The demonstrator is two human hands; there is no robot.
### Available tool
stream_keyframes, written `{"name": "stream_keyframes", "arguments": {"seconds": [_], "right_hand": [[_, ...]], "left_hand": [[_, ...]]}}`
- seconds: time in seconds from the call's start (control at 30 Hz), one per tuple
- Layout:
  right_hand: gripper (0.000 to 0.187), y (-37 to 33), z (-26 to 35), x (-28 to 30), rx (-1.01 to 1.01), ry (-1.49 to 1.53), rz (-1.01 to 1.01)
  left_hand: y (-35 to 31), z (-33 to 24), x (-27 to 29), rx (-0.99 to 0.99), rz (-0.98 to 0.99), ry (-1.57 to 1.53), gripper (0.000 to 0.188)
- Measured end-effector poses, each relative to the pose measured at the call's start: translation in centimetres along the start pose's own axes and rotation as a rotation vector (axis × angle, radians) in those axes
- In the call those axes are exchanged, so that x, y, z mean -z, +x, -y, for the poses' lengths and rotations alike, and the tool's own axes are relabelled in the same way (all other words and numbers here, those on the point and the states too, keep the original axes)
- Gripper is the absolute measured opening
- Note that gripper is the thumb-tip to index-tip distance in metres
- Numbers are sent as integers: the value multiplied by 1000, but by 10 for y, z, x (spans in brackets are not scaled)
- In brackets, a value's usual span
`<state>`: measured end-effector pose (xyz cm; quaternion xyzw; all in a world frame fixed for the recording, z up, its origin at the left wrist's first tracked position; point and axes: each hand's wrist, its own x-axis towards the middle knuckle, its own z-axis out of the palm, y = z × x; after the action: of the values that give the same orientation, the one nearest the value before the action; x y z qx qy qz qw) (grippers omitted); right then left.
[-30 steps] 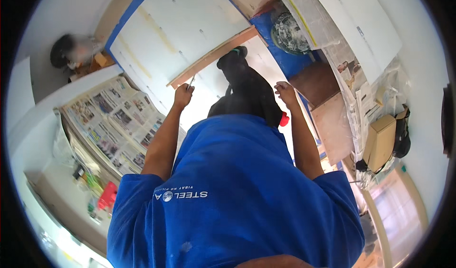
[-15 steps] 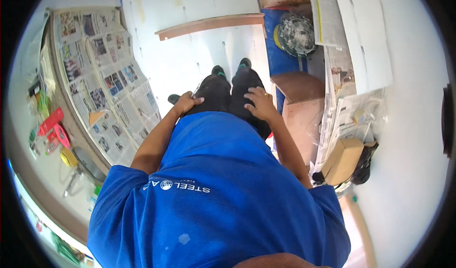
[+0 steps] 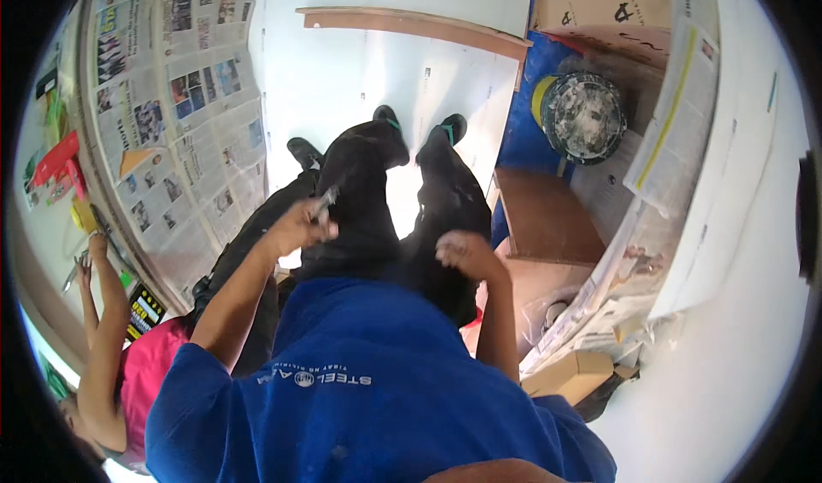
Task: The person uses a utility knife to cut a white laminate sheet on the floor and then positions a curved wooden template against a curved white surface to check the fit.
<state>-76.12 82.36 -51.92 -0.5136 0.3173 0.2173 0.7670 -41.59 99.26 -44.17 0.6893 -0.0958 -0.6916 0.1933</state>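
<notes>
My left hand is raised above my black-trousered left thigh, fingers closed on a small grey-silver object. Too little of that object shows to tell its kind. Over my other thigh hangs my right hand, its fingers loosely bent and slightly apart, with nothing visible in them. On my left, a person in a pink top bends close beside me. That person's hands are by a thin metal tool on the ledge.
Newspaper covers a surface at left; a red tool and yellow item lie beyond. Ahead, a brown wooden strip crosses the white floor sheet. At right are a smeared bucket, brown board and cardboard box.
My left hand has come off my thigh and now grips a small grey-silver object. My right hand's fingers have bent inward. The person in pink has come into sight at left.
</notes>
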Motion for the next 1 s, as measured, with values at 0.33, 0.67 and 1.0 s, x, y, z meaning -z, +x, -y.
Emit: {"name": "stream_keyframes", "arguments": {"seconds": [0.33,0.67,1.0], "right_hand": [[50,366,-132,328,140,-671,-998],[103,476,-234,495,111,-771,-1400],[91,545,-235,506,298,-371,-1247]], "left_hand": [[469,24,201,-641,-913,770,22],[690,2,312,-755,-947,1278,26],[677,51,295,-675,-1007,1013,19]]}}
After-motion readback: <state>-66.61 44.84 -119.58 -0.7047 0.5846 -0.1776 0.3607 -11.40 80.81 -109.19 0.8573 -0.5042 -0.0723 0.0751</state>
